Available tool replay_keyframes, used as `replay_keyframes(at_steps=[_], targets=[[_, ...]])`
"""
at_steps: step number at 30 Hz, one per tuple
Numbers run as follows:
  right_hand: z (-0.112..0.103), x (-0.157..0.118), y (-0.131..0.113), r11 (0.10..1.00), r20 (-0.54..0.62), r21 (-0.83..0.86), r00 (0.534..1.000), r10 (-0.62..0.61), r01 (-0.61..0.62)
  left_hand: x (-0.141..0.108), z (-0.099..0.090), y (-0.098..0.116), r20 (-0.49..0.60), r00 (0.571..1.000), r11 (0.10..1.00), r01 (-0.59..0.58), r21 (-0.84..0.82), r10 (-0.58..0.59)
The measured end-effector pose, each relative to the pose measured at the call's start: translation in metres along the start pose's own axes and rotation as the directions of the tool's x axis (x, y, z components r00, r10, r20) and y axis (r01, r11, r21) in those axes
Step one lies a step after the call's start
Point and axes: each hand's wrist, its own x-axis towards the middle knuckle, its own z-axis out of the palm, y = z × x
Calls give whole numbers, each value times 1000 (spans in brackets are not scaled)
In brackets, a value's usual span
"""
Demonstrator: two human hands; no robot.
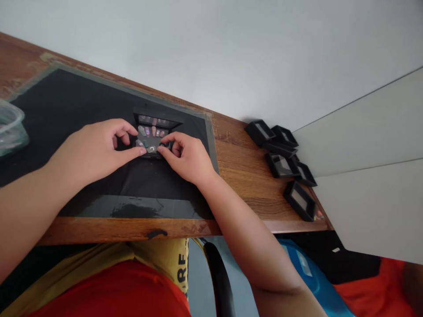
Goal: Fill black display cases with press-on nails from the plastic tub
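Note:
A small black case (153, 137) lies on the black mat with its lid (158, 121) raised toward the wall. Several press-on nails (153, 131) in pale, grey and pink tones are set out inside it. At the case's left side is my left hand (95, 145), thumb on the front left corner and index finger curled by the left edge. My right hand (188, 156) grips the right side, thumb and index finger close together. Its fingertips cover part of the case's right end, so anything tiny between them is hidden.
Several black boxes with clear windows (299, 200) sit on the wooden table (238, 185) at the right, near the wall. A clear plastic tub (11, 127) stands at the left edge of the taped-down black mat (82, 101). An orange-red sleeve (370, 286) shows at lower right.

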Motion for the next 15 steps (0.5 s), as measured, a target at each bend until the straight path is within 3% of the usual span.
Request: replay_keyframes(at_steps=[4,9,15], targets=[[-2,0,3,1000,-16,17,1000,-9,9,-2,-6,10,70,996,998,54,38,-57],[-7,-1,8,998,0,68,1000,-4,4,-2,-8,14,65,994,995,90,34,-92],[-7,-1,13,997,-28,73,999,-27,29,-1,-6,11,21,1000,1000,17,-7,-17]])
